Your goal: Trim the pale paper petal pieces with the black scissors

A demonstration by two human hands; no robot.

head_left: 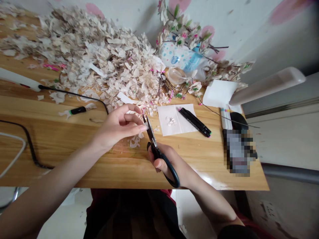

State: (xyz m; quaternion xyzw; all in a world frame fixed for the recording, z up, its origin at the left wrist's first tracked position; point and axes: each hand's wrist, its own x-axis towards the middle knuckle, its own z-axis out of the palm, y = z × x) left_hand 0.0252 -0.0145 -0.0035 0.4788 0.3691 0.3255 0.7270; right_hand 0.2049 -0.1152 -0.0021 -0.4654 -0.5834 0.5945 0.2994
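My right hand (170, 162) grips a pair of scissors (151, 135) with black handles, its blades slightly apart and pointing away from me. At the blades, my left hand (122, 124) pinches a small pale scrap (146, 126), perhaps a petal; the fingers hide part of it. Cut pale scraps (135, 142) lie on the table just below the left fingertips. To the right of the blades is a white sheet (164, 127) bearing a little cluster of pale bits (171, 121). Black markers (195, 122) rest across that sheet's right side.
A large heap of dried-looking petals (99, 53) covers the back left of the wooden table (199, 162). Behind stand flowering twigs (184, 33) and a dotted tissue pack (174, 54). Black cables (32, 156) run along the left. A pixelated object (239, 152) sits near the right edge.
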